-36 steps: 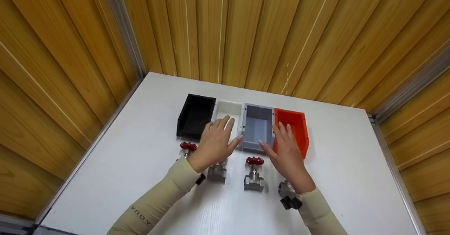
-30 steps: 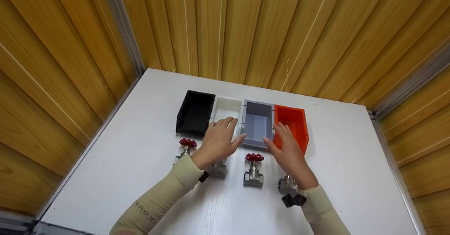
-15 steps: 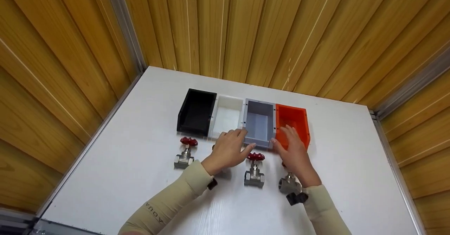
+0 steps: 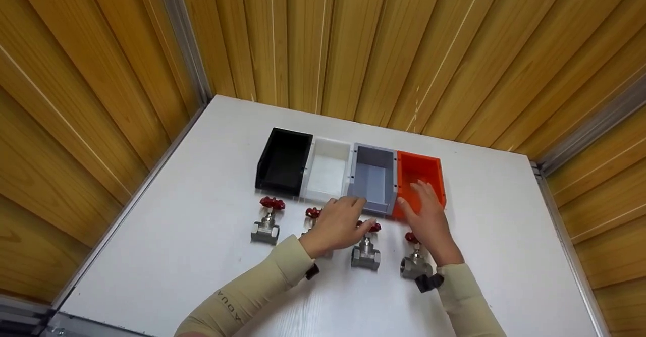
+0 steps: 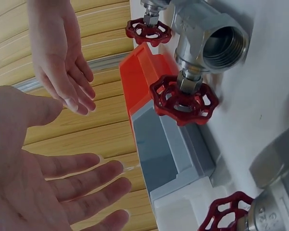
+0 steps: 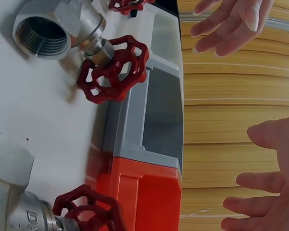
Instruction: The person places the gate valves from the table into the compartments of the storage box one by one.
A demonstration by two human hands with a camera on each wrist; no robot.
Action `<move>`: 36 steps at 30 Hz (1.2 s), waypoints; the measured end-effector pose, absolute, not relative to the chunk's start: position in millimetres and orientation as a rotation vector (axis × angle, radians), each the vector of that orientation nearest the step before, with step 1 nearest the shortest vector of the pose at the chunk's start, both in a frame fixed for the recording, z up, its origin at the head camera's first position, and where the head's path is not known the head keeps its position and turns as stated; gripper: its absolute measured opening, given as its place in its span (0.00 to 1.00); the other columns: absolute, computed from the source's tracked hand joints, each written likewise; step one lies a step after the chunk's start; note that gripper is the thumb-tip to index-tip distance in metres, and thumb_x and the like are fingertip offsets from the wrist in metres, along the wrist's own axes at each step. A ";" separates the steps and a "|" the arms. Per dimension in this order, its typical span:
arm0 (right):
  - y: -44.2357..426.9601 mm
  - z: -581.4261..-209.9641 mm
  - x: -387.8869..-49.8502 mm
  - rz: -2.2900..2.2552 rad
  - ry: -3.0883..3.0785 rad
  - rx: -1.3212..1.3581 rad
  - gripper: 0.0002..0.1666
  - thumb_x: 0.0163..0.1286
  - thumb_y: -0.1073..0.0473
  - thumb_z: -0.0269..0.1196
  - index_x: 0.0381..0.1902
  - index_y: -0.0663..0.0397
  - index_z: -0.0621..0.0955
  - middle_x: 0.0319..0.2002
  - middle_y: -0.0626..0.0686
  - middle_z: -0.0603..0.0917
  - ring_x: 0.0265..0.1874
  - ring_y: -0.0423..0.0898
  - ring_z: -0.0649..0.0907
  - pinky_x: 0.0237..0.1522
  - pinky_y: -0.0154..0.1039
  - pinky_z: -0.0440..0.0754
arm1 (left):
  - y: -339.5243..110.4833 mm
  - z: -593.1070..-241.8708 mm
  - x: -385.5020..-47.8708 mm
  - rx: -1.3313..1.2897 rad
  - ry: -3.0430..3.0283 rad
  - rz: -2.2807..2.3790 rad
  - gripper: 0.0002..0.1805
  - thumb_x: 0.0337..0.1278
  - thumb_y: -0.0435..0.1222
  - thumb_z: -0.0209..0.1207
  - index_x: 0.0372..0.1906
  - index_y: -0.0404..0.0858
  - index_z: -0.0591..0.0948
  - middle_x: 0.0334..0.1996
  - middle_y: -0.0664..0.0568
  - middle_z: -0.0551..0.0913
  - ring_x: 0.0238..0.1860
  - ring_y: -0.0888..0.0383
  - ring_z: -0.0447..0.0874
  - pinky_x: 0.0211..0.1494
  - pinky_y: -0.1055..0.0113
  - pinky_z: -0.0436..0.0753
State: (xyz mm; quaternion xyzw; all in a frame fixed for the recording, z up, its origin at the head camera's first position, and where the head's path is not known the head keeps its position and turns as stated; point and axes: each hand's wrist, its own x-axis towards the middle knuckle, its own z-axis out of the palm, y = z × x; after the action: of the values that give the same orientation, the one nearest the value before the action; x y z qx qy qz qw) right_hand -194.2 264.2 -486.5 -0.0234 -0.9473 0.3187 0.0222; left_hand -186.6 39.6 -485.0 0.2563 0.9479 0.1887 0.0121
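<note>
My left hand (image 4: 339, 226) hovers with fingers spread over two gate valves with red handwheels, partly hiding both. One is the second valve (image 4: 313, 213) from the left, the other the third valve (image 4: 366, 257). In the left wrist view the fingers (image 5: 86, 185) are extended and hold nothing. My right hand (image 4: 429, 221) is held above the front of the orange bin (image 4: 420, 163), its fingers loosely extended and holding nothing. Just below that hand lies the rightmost valve (image 4: 415, 265), partly covered by the wrist camera. The leftmost valve (image 4: 265, 230) lies fully in sight.
A black bin (image 4: 285, 163), a white bin (image 4: 327, 168) and a grey bin (image 4: 373, 180) stand side by side with the orange one, behind the valves. All sit on a white table (image 4: 166, 236). Wood-patterned walls (image 4: 323, 44) enclose its back and sides.
My left hand has moved right and nearer the person, from over the white bin to over the middle valves. The right hand has shifted slightly right. The valves and bins keep their arrangement.
</note>
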 end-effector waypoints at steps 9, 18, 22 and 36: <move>275.3 -488.2 -200.6 0.996 -2.911 -0.081 0.38 0.71 0.43 0.56 0.72 0.55 0.62 0.76 0.60 0.53 0.75 0.61 0.52 0.69 0.65 0.59 | 50.8 -488.5 -185.9 0.887 2.964 0.539 0.30 0.67 0.57 0.48 0.64 0.41 0.72 0.59 0.49 0.79 0.61 0.51 0.76 0.65 0.52 0.73; 287.2 -494.7 -205.2 1.017 -2.914 -0.148 0.39 0.71 0.42 0.55 0.72 0.56 0.61 0.77 0.61 0.48 0.75 0.63 0.53 0.68 0.66 0.60 | 62.4 -493.7 -183.7 0.985 2.990 0.488 0.26 0.66 0.57 0.50 0.58 0.43 0.75 0.54 0.51 0.81 0.55 0.53 0.80 0.57 0.57 0.77; 291.9 -494.7 -208.8 1.063 -2.932 -0.227 0.42 0.70 0.39 0.54 0.73 0.55 0.60 0.78 0.60 0.43 0.75 0.64 0.50 0.67 0.65 0.61 | 66.8 -497.3 -182.0 1.008 2.997 0.466 0.23 0.65 0.57 0.51 0.52 0.44 0.76 0.48 0.54 0.82 0.52 0.55 0.81 0.53 0.59 0.78; 307.2 -498.6 -217.6 1.180 -2.957 -0.310 0.47 0.72 0.37 0.51 0.77 0.53 0.49 0.78 0.60 0.42 0.76 0.63 0.49 0.70 0.65 0.55 | 79.6 -509.3 -175.3 1.066 2.995 0.336 0.26 0.65 0.58 0.50 0.56 0.44 0.75 0.46 0.54 0.82 0.45 0.55 0.82 0.46 0.63 0.79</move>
State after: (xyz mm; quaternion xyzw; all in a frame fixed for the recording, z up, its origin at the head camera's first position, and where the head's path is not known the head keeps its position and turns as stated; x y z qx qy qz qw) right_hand -217.6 307.2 -498.6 -0.0968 -0.9240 0.3687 -0.0287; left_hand -175.3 79.6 -509.3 0.3332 0.9366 0.1051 -0.0277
